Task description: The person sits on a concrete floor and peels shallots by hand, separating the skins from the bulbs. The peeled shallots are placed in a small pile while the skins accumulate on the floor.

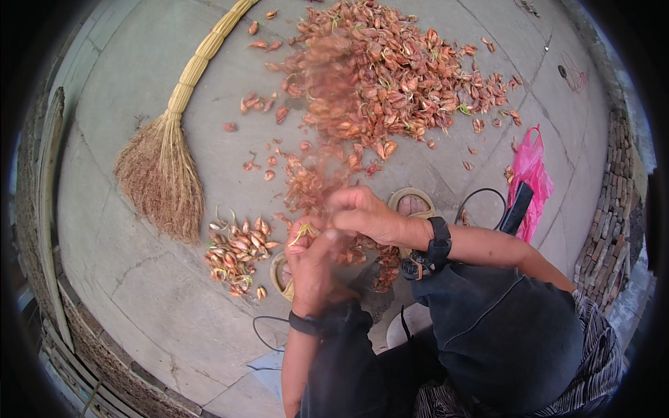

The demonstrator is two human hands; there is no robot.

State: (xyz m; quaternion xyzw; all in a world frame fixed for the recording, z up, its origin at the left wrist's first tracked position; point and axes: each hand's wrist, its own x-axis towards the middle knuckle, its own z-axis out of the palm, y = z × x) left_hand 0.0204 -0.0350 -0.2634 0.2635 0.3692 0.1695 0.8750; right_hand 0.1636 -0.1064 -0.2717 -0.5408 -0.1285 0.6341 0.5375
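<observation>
My left hand (312,266) is closed around a sprouted shallot (302,235), whose yellow-green shoots stick out between the fingers; most of the bulb is hidden. Right beside it, my right hand (360,215) has its fingers curled together, and blur hides whether anything is pinched in them. To the left of my left hand lies a small heap of cleaned shallots (238,250), some with green shoots. Beyond both hands spreads a large pile of shallots in dry reddish skins (397,73). Loose papery skins (306,183) lie between that pile and my hands.
A straw broom (162,167) rests on the paved floor (151,292) at the left. On the right are a pink plastic bag (532,172) and a black bar-shaped object (516,209) with a cable. My sandalled foot (413,204) is just past my right hand. Stacked bricks (603,224) line the right side.
</observation>
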